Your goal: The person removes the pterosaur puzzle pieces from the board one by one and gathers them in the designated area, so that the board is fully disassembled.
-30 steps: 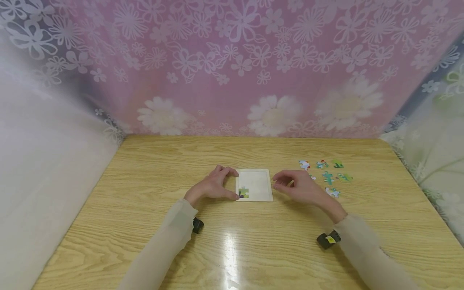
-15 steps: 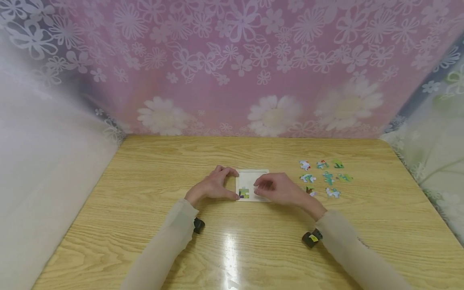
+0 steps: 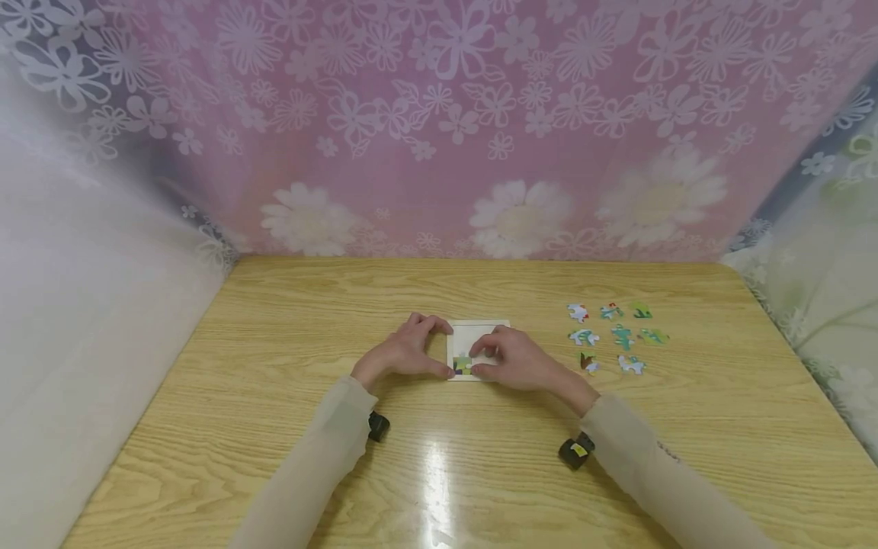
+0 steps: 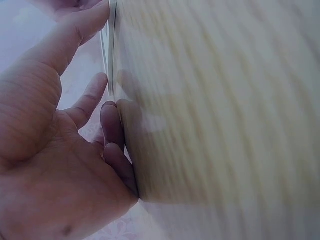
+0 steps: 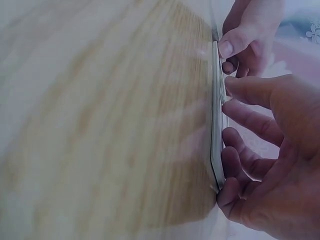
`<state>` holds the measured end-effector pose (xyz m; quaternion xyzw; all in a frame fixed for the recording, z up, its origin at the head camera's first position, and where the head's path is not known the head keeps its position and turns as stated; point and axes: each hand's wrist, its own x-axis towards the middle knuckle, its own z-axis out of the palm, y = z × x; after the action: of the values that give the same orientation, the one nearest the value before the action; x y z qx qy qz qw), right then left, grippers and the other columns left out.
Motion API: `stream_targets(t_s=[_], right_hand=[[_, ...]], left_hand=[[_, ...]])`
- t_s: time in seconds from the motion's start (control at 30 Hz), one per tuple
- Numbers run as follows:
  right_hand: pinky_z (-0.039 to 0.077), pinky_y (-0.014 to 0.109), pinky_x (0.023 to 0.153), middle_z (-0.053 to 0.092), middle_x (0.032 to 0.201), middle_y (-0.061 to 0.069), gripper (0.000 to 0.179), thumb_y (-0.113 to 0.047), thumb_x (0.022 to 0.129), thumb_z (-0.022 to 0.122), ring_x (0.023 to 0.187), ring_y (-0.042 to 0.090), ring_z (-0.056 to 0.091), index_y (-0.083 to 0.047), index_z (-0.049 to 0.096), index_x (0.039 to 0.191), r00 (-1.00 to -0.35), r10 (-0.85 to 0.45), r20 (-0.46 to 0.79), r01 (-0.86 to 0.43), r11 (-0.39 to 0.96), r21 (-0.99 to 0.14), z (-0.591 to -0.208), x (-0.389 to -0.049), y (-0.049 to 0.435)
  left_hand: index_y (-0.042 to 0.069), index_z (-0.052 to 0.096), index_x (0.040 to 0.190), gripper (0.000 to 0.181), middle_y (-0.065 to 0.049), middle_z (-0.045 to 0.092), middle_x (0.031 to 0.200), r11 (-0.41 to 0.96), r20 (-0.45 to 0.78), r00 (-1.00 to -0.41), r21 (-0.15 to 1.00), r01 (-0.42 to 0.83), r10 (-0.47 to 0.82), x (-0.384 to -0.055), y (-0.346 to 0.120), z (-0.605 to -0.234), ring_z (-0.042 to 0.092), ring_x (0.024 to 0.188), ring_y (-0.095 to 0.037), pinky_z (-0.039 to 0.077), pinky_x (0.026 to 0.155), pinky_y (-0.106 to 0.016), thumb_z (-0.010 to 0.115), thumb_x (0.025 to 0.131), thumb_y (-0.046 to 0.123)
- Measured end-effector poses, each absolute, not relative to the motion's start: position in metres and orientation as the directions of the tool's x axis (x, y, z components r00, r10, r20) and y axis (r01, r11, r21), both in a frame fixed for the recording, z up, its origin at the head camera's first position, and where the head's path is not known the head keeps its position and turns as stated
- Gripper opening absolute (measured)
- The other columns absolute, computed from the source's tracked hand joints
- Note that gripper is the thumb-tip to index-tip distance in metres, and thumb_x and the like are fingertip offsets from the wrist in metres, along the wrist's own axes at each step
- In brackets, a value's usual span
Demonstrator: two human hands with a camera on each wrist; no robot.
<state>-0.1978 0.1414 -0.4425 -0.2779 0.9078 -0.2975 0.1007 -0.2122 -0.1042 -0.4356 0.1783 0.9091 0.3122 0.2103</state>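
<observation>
A square white puzzle tray [image 3: 485, 331] lies mid-table, with a green and purple puzzle piece [image 3: 461, 364] in its near left corner. My left hand [image 3: 405, 351] rests against the tray's left edge, thumb and index finger spread apart. In the left wrist view, that thumb [image 4: 92, 25] touches the tray's edge. My right hand [image 3: 511, 358] reaches over the tray's right part. Its thumb and index fingertips are at the right side of the puzzle piece and appear to pinch it. The right wrist view shows these fingertips low at the tray's surface, the other fingers loosely bent.
Several loose puzzle pieces [image 3: 623, 336] lie in rough rows on the wooden table [image 3: 309, 305], right of the tray. A pink floral curtain [image 3: 411, 191] hangs behind the table's far edge. Each wrist wears a small black camera [image 3: 576, 451].
My right hand has moved left from beside the tray to the puzzle piece inside it, uncovering loose pieces behind it. The left hand has stayed at the tray's left edge.
</observation>
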Motion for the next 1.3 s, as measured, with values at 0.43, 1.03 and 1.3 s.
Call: stream_targets(t_s=[0.43,1.03,1.3], right_hand=[[0.044,0.031,0.073,0.066,0.088,-0.001,0.006,-0.02,0.094,0.072,0.079,0.015,0.055,-0.017,0.072,0.099,-0.856,-0.514,-0.042,-0.328,0.606,-0.724,-0.444,-0.2,0.138],[0.049,0.033,0.081,0.075,0.09,0.004,0.005,-0.016,0.092,0.072,0.083,0.013,0.066,-0.012,0.071,0.095,-0.909,-0.412,-0.055,-0.181,0.512,-0.839,-0.442,-0.191,0.133],[0.05,0.034,0.082,0.074,0.094,0.004,0.005,-0.016,0.094,0.071,0.088,0.016,0.068,-0.012,0.072,0.097,-0.918,-0.394,-0.037,-0.165,0.467,-0.869,-0.444,-0.191,0.146]], left_hand=[[0.027,0.053,0.138,0.07,-0.005,0.043,0.133,0.725,-0.262,-0.851,0.665,0.182,0.454,-0.217,-0.104,-0.44,0.043,0.123,-0.025,0.038,0.107,-0.049,0.088,0.078,0.041],[0.03,0.054,0.135,0.068,-0.005,0.044,0.133,0.738,-0.271,-0.851,0.65,0.182,0.449,-0.217,-0.104,-0.438,0.044,0.121,-0.024,0.04,0.104,-0.049,0.087,0.078,0.045],[0.029,0.054,0.136,0.067,-0.005,0.043,0.133,0.736,-0.281,-0.846,0.654,0.176,0.452,-0.215,-0.104,-0.438,0.044,0.118,-0.024,0.041,0.103,-0.048,0.087,0.08,0.042]])
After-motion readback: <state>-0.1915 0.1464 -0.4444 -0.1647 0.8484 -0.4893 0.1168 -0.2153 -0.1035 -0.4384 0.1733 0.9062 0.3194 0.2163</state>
